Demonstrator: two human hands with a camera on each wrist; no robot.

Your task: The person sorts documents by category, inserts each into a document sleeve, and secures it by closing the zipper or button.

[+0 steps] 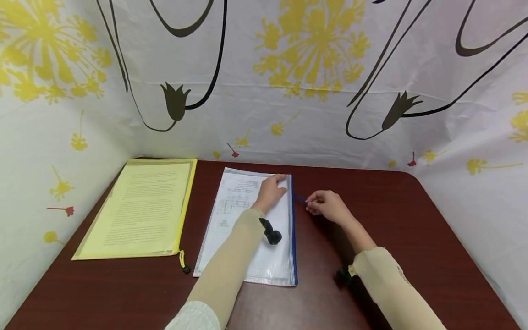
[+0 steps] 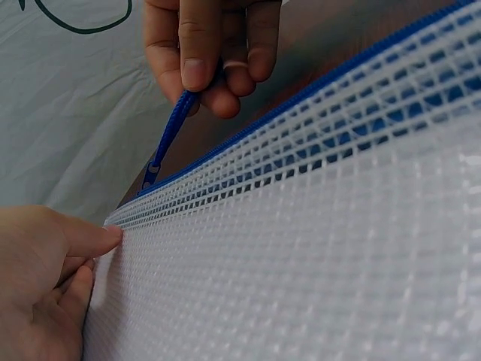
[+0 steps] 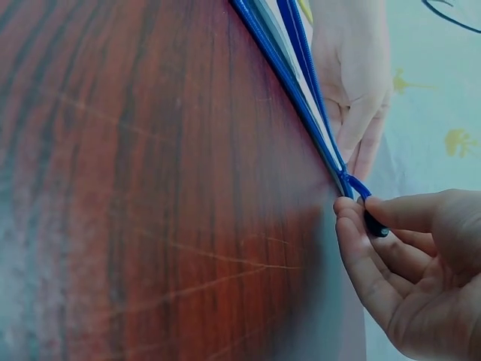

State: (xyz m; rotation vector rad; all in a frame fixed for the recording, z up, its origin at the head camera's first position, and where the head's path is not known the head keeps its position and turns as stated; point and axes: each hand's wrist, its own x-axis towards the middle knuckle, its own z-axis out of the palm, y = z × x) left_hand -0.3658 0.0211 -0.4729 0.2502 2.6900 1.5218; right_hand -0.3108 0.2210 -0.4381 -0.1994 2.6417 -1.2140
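A white mesh zipper pouch with blue edging lies on the table, printed paper inside it. At its far right corner my left hand grips the edge; the left wrist view shows the thumb on top and the other fingers curled at the side. My right hand, just right of the pouch, pinches the blue cord pull between thumb and fingers. That cord runs taut to the zipper slider near the same corner. In the right wrist view the two blue zipper edges stand apart along the side.
A yellow zipper pouch holding a printed sheet lies at the left of the dark red-brown table. Its yellow cord pull hangs off the near right corner. Patterned white cloth stands round the back and sides.
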